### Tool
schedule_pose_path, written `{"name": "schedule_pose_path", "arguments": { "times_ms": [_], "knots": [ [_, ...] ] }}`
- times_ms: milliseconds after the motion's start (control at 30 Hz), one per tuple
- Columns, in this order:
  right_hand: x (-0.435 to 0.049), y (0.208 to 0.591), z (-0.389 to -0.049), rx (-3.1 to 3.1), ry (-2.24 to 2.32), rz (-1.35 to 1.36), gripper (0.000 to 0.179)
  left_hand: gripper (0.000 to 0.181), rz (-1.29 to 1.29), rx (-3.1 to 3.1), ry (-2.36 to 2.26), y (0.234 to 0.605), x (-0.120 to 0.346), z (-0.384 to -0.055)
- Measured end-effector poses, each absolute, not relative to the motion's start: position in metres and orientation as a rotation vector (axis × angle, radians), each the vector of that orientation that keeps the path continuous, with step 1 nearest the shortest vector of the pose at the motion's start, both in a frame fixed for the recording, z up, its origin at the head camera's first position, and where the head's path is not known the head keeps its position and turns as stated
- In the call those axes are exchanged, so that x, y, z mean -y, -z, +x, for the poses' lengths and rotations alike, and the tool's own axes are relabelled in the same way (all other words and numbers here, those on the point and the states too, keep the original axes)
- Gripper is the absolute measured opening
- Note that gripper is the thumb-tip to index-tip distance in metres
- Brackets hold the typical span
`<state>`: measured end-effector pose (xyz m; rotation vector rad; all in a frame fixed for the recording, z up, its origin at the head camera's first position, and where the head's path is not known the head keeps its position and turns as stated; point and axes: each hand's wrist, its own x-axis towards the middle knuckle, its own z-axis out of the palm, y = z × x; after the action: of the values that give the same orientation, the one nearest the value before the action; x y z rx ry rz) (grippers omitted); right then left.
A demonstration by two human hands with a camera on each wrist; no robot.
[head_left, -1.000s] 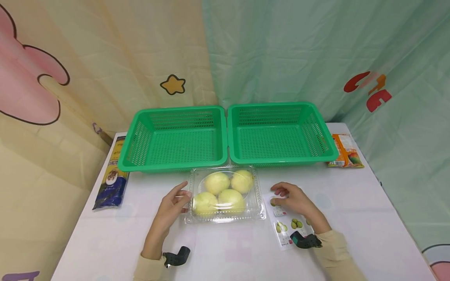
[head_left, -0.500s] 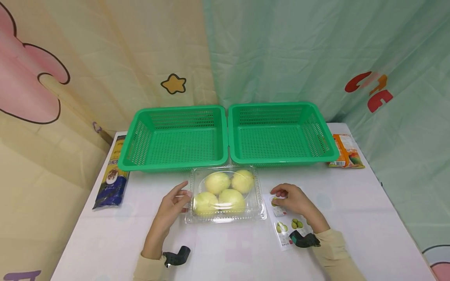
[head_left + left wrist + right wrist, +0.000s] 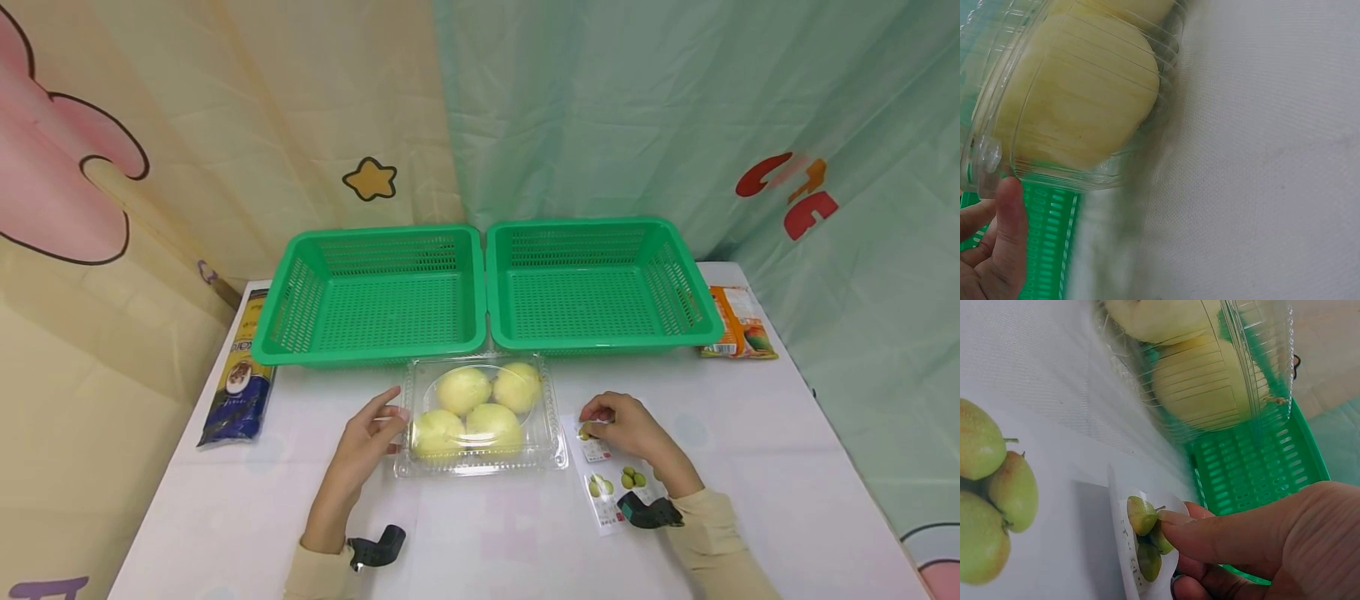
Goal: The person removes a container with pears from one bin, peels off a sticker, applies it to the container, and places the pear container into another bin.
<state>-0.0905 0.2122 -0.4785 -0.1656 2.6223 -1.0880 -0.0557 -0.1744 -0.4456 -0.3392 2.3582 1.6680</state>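
A clear plastic clamshell box (image 3: 480, 462) with several pale yellow fruits (image 3: 495, 429) inside lies on the table, its lid down. My left hand (image 3: 362, 446) is at the box's left edge; the thumb touches the rim, and the index finger reaches forward beside it. To the right of the box, a sheet of stickers (image 3: 609, 500) printed with green fruits lies flat. Between thumb and fingers, my right hand (image 3: 633, 429) pinches the edge of one sticker (image 3: 1141, 550), which curls up off the sheet in the right wrist view. Its fingers behind the sticker are partly hidden.
Two green plastic baskets (image 3: 375, 358) (image 3: 600, 340) stand side by side behind the box. A blue and gold packet (image 3: 238, 379) lies at the left, an orange packet (image 3: 738, 325) at the right. Curtains hang behind and beside the table.
My right fingers have drawn in slightly, and the sticker's far edge bends up a little more. My left hand and the box keep their places.
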Motion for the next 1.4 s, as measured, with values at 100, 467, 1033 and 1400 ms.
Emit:
{"name": "schedule_pose_path", "arguments": {
  "times_ms": [100, 467, 1033, 1400],
  "knots": [
    [-0.212, 0.478, -0.091, -2.618, 1.090, -0.161, 0.004, 0.053, -0.334, -2.359, -1.668, 0.445, 0.175, -0.056],
    [-0.210, 0.476, -0.088, -2.551, 1.134, -0.165, 0.004, 0.053, -0.334, -2.364, -1.665, 0.446, 0.174, -0.055],
    [-0.209, 0.468, -0.087, -2.519, 1.191, -0.226, 0.009, 0.053, -0.327, -2.362, -1.667, 0.445, 0.175, -0.056],
    [-0.213, 0.452, -0.085, -2.541, 1.215, -0.335, 0.009, 0.053, -0.325, -2.359, -1.669, 0.445, 0.174, -0.056]
  ]
}}
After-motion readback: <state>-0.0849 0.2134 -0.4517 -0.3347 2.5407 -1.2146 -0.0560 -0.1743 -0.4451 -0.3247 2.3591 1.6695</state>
